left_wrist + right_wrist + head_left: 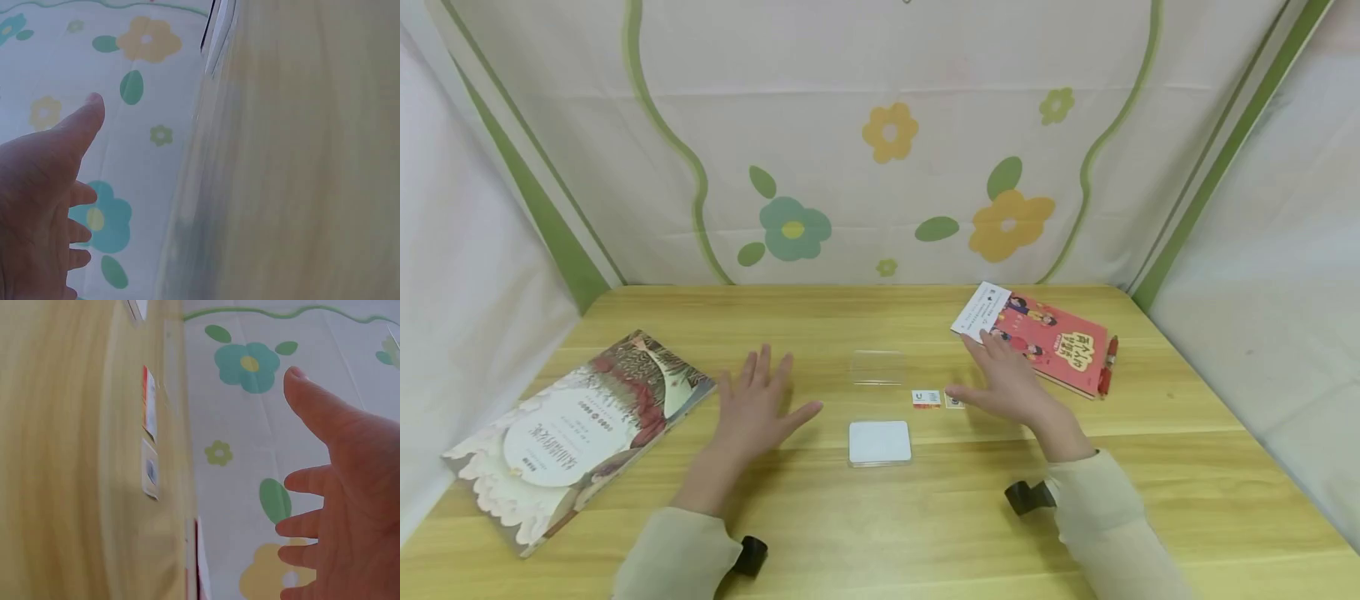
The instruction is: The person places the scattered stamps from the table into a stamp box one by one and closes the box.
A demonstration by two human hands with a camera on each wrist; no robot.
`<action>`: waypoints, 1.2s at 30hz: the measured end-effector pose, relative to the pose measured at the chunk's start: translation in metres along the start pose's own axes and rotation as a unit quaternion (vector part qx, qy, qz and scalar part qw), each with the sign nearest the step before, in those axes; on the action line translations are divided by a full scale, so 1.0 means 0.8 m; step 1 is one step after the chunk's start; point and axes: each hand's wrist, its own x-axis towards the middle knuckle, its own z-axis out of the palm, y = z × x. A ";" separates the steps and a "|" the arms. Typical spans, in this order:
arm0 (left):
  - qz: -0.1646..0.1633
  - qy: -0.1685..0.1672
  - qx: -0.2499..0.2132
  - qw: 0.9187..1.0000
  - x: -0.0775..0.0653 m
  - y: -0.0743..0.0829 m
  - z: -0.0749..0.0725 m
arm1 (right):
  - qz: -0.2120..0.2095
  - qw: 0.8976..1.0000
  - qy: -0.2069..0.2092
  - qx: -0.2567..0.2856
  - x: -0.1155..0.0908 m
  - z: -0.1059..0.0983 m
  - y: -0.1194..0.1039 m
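My left hand (756, 417) (37, 194) is spread with straight fingers over the table, between the left book and a small clear case (880, 442) with a white top. Nothing is in it. The right hand (1015, 392) (359, 494), also spread and holding nothing, hovers by a red book (1067, 350). Near its thumb lie two small printed cards: one white and red (926, 399) (149, 403), the other pale with a dark mark (954, 401) (150, 470), partly hidden in the head view. A transparent lid-like piece (878, 367) lies behind the case.
A large illustrated book (587, 433) lies at the left of the wooden table (880, 533). A white printed slip (982, 310) overlaps the red book's left end, and a red pen (1108, 367) lies along its right edge. A flowered curtain (850, 67) stands behind.
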 end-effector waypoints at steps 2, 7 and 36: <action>0.006 0.005 -0.021 1.000 0.001 0.005 0.005 | -0.012 1.000 0.005 0.021 0.002 0.008 -0.003; 0.035 0.007 -0.092 0.995 0.000 0.022 0.017 | -0.045 0.997 0.003 0.063 0.009 0.030 -0.005; 0.100 -0.045 -0.181 0.977 -0.016 0.039 0.073 | -0.025 0.979 0.071 0.190 0.013 0.091 0.006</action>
